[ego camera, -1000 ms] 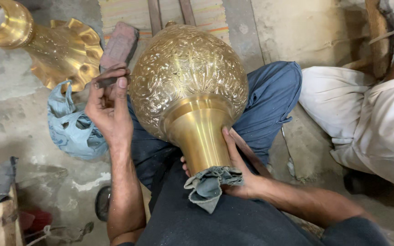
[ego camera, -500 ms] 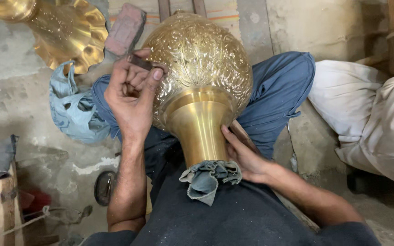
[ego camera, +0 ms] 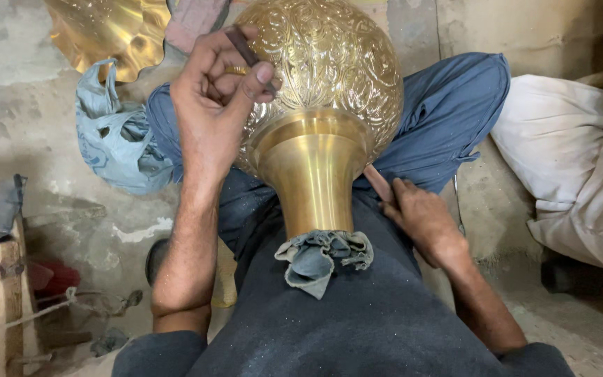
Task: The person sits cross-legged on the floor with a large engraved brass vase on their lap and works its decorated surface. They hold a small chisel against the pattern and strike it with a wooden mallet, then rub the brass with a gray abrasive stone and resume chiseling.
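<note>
The left hand (ego camera: 211,105) pinches a thin dark tool (ego camera: 246,50) in its fingers against the engraved brass vase (ego camera: 322,84), which lies across the lap for support, while the right hand (ego camera: 420,220), fingers loosely extended and gripping nothing, rests beside the neck.

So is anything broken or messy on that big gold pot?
Nothing looks broken. The brass vase lies across the person's lap, and its carved surface shows no dents. One odd thing: a grey-blue rag is stuffed into its mouth. The left hand holds a thin dark tool against it; the right hand rests beside its neck.

Top of engraved brass vase (ego camera: 322,77) cut off by upper edge. Tip of dark tool (ego camera: 244,47) hidden behind left hand (ego camera: 211,105). Vase mouth hidden under grey rag (ego camera: 322,255).
</note>
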